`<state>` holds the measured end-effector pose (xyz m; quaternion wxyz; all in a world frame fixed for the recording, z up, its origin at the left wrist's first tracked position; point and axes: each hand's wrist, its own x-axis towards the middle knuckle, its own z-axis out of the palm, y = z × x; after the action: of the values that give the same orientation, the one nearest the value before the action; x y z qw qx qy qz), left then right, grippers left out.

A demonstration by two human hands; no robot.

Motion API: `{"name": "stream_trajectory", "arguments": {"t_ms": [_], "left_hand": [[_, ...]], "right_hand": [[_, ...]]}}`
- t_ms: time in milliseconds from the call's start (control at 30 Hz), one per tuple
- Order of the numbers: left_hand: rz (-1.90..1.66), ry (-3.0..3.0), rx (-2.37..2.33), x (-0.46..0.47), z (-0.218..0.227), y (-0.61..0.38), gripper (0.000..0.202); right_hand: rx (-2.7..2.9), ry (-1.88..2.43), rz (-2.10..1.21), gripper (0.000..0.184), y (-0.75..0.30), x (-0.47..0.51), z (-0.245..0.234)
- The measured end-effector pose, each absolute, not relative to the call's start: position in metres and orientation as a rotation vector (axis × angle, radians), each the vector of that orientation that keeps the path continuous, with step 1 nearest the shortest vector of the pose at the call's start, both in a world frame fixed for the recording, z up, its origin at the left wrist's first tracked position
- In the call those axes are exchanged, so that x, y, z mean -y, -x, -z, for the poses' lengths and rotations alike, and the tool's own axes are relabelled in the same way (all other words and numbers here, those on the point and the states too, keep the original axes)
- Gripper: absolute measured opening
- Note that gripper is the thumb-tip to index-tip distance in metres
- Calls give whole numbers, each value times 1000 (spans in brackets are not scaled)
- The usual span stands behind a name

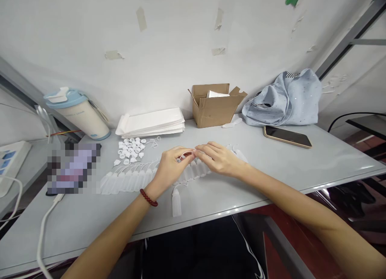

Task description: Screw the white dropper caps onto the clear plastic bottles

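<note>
My left hand [171,165], with a dark red bead bracelet [148,197] at the wrist, is closed in a pinch around a thin white cord [183,153]. The fingertips of my right hand [221,159] meet the left ones at the cord's end, also pinched; what lies between them is too small to make out. Below and beside both hands runs a row of small translucent white plastic bottles [126,181] with thin cords at their tops. A single bottle [176,203] lies nearer the table edge. White caps [131,149] are heaped left of my left hand.
Along the wall stand a cream and blue tumbler [84,116], a stack of white packets [153,122], an open cardboard box [214,114] and a light blue cloth bag [286,102]. A phone [288,136] lies at right. A pixelated device [75,168] with a white cable [45,230] is at left.
</note>
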<state>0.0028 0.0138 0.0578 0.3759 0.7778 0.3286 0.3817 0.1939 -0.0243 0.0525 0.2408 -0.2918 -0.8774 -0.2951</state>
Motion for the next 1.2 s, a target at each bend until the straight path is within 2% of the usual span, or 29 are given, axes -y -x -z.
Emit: {"name": "stream_trajectory", "arguments": {"t_ms": [200, 333, 433, 600, 700, 767, 933, 1200], "left_hand": [[-912, -1698, -874, -16, -58, -3, 20], [-865, -1586, -902, -15, -62, -4, 23], [-927, -1678, -942, -13, -64, -3, 24], [-1397, -2225, -872, -13, -60, 0, 16], [-1528, -2461, -731, -12, -58, 0, 13], [-1477, -2535, -658, -10, -58, 0, 22], [-1395, -2719, -540, -7, -58, -3, 52], [-1446, -2816, -555, -6, -52, -6, 47]], "right_hand": [[2450, 867, 745, 28, -193, 27, -55], [2346, 921, 572, 23, -191, 26, -50], [2137, 989, 228, 17, -191, 28, -49], [1683, 1213, -585, 20, -192, 33, -65], [1423, 1124, -1041, 22, -190, 35, -73], [1309, 1014, -1219, 20, -187, 34, -74], [1146, 813, -1513, 17, -183, 33, -69], [1061, 742, -1620, 15, -181, 33, -67]]}}
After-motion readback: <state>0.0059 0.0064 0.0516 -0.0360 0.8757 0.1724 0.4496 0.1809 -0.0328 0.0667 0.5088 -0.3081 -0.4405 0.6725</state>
